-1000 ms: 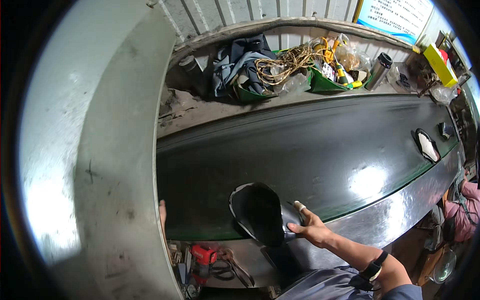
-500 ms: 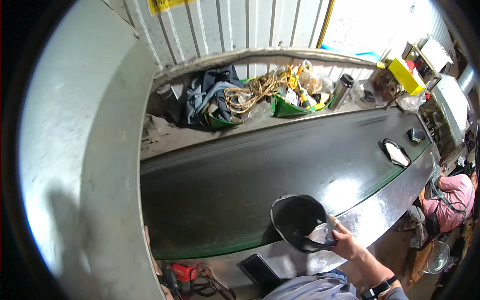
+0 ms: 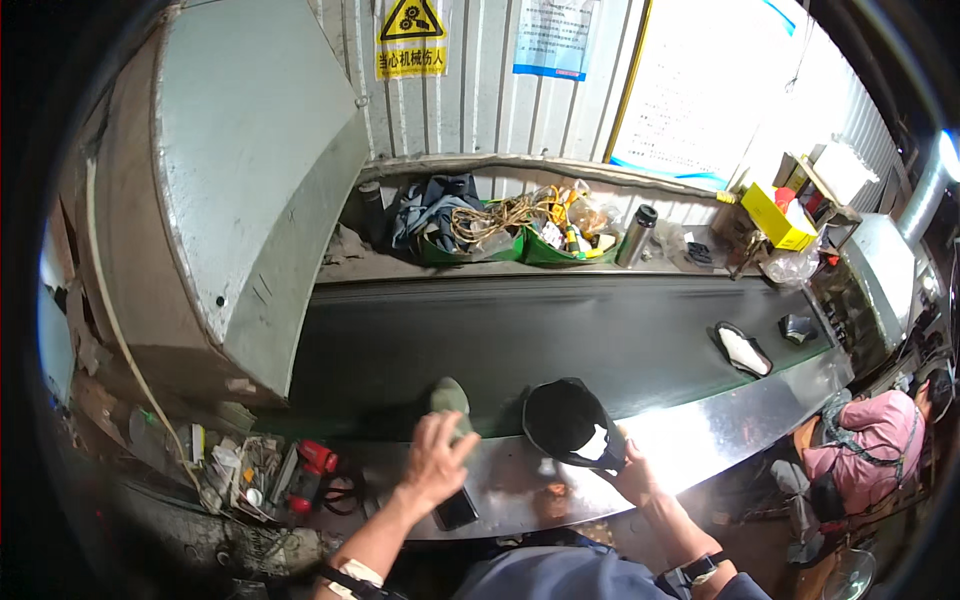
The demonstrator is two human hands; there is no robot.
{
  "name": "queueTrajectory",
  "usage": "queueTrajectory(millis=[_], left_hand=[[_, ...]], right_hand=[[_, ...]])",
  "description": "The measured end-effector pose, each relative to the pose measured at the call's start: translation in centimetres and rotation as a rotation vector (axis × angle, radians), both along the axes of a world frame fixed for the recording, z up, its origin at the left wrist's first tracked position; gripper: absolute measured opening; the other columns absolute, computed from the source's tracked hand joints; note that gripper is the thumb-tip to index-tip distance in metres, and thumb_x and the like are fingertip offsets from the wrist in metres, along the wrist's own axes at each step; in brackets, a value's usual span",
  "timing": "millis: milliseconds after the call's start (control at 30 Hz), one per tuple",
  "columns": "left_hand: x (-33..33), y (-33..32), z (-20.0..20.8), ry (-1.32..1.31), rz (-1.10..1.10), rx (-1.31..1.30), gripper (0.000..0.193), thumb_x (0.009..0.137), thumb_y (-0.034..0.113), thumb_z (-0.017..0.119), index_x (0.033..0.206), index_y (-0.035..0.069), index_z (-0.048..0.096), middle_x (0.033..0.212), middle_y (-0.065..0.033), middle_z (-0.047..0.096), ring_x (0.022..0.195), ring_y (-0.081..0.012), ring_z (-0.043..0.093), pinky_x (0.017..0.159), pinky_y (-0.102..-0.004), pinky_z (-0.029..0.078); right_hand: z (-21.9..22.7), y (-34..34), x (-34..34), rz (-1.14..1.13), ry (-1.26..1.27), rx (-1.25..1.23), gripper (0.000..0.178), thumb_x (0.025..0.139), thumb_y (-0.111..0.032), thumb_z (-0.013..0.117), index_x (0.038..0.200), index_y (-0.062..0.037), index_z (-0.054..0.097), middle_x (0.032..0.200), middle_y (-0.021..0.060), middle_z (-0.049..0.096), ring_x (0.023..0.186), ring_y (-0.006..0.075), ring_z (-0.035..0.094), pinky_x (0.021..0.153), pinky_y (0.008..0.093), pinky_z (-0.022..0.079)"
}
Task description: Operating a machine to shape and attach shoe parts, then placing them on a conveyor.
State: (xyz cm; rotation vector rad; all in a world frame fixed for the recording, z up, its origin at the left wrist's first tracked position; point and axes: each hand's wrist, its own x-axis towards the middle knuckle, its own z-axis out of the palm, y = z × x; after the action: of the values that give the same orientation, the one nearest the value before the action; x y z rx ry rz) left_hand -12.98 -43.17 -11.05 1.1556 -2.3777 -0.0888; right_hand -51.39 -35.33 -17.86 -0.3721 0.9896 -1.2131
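My right hand (image 3: 634, 478) grips the rim of a black open-topped tube (image 3: 562, 412), which looks like a boot shaft. Its dark mouth faces up, and something white shows inside by my fingers. My left hand (image 3: 436, 458) is closed around a rounded olive-green piece (image 3: 451, 394), shaped like a shoe last. The piece sticks out beyond my fingers, over the front edge of the dark conveyor belt (image 3: 640, 330). Below my left hand a black phone (image 3: 457, 510) lies on the metal ledge (image 3: 690, 440).
A grey machine housing (image 3: 260, 150) covers the belt's left end. Farther right on the belt lie a black shoe part with a white inside (image 3: 743, 350) and a small black piece (image 3: 797, 328). Green bins (image 3: 470, 250) and a flask (image 3: 637, 236) stand behind. A person in pink (image 3: 865, 450) sits at right.
The view has tilted up and swung left. My left hand has come from the machine's side to the belt's front edge, now with the olive-green piece. My right hand still holds the black tube.
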Motion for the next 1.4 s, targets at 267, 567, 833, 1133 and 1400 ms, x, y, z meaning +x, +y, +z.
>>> queueTrajectory(millis=[267, 567, 833, 1133, 1400], left_hand=[[-14.5, 12.5, -7.5, 0.096, -0.348, -0.197, 0.030, 0.087, 0.024, 0.062, 0.116, 0.028, 0.069, 0.127, -0.0078, 0.053, 0.122, -0.0253, 0.049, 0.107, -0.0450, 0.035], [-14.6, 5.3, -8.2, 1.845, 0.155, 1.519, 0.060, 0.101, 0.061, 0.047, 0.115, 0.007, 0.067, 0.112, -0.0075, 0.072, 0.104, -0.0203, 0.067, 0.091, -0.0370, 0.052], [-12.8, -0.2, -11.2, 0.939, 0.659, 0.928, 0.033, 0.088, 0.029, 0.075, 0.087, -0.004, 0.073, 0.084, -0.0114, 0.071, 0.080, -0.0164, 0.062, 0.072, -0.0365, 0.048], [-14.2, -0.4, -12.4, 0.589, 0.913, 0.549, 0.025, 0.088, 0.030, 0.072, 0.090, 0.006, 0.077, 0.090, -0.0157, 0.074, 0.090, -0.0368, 0.070, 0.083, -0.0450, 0.053], [-17.8, 3.4, -9.9, 0.410, 0.971, 0.917, 0.069, 0.074, 0.043, 0.076, 0.123, -0.003, 0.059, 0.120, -0.0259, 0.064, 0.116, -0.0390, 0.063, 0.099, -0.0455, 0.050]], right_hand=[[-1.6, 3.0, -3.3, -0.112, -0.041, -0.025, 0.050, 0.095, -0.042, 0.064, 0.137, -0.0153, 0.057, 0.135, 0.0050, 0.062, 0.128, 0.0250, 0.054, 0.114, 0.0455, 0.038], [8.2, 10.5, -3.9, 0.309, 0.716, -0.273, 0.054, 0.100, -0.013, 0.064, 0.150, -0.0030, 0.047, 0.103, 0.0086, 0.070, 0.089, 0.0138, 0.067, 0.079, 0.0296, 0.054], [1.0, 13.5, 2.5, 0.481, 1.637, -1.025, 0.045, 0.079, -0.012, 0.080, 0.122, -0.0058, 0.067, 0.098, 0.0103, 0.063, 0.095, 0.0310, 0.061, 0.103, 0.0481, 0.050], [-4.8, 11.2, 3.6, 0.158, 0.974, -0.526, 0.094, 0.073, -0.029, 0.092, 0.144, 0.0080, 0.041, 0.150, 0.0318, 0.037, 0.142, 0.0456, 0.037, 0.118, 0.0475, 0.031], [-3.2, 14.0, -1.4, 0.536, 1.077, -0.689, 0.081, 0.083, -0.016, 0.080, 0.148, 0.0055, 0.036, 0.147, 0.0326, 0.042, 0.142, 0.0503, 0.036, 0.121, 0.0541, 0.024]])
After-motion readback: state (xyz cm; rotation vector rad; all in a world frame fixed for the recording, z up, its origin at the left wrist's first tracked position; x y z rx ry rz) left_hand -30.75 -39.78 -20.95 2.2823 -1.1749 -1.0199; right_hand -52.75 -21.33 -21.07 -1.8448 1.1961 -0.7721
